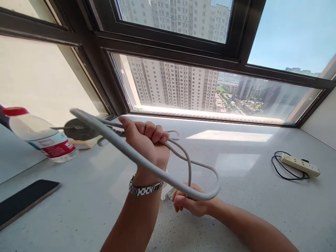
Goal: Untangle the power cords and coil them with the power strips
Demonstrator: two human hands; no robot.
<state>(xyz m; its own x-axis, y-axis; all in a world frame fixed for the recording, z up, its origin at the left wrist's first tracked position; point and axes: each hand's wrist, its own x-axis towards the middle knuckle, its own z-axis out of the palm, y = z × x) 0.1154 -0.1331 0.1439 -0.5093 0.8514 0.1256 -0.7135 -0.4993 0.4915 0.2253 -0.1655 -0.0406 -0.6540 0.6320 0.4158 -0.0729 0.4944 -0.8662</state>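
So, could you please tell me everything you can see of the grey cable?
The grey cable is smooth, plastic-looking and bent into loose loops above the white, speckled surface. The left hand grips it in a fist; the right hand holds it lower down. At one end, a darker grey plug points left, its prong exposed.

A speckled white sill (86, 210) bears a bottle (54, 147), a phone (26, 201) and a power strip (298, 164).
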